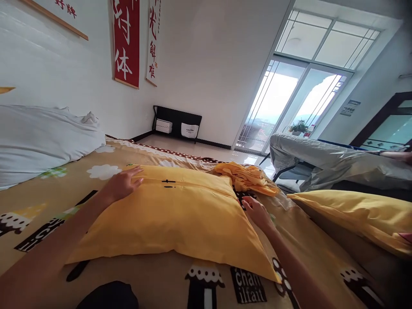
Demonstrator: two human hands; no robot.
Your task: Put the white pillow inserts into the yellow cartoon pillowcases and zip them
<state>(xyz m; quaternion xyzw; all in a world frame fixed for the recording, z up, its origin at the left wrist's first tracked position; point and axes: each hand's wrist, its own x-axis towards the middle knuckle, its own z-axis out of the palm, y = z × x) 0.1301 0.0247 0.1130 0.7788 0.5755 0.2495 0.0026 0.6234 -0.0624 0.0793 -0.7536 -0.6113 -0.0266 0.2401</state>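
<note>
Nearby, crumpled cloth [247,177] lies beside a plump, dark-marked yellow cushion [167,223].
Left grip [120,185] rests open upon it; right grip's [258,211] closure is hard to tell.

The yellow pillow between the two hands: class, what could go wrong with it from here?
The crumpled yellow cloth lies by the far right corner of the yellow pillow, close to the right hand, so it might get caught or pushed along. The patterned bedsheet beneath might also bunch up if the pillow were dragged.
</note>
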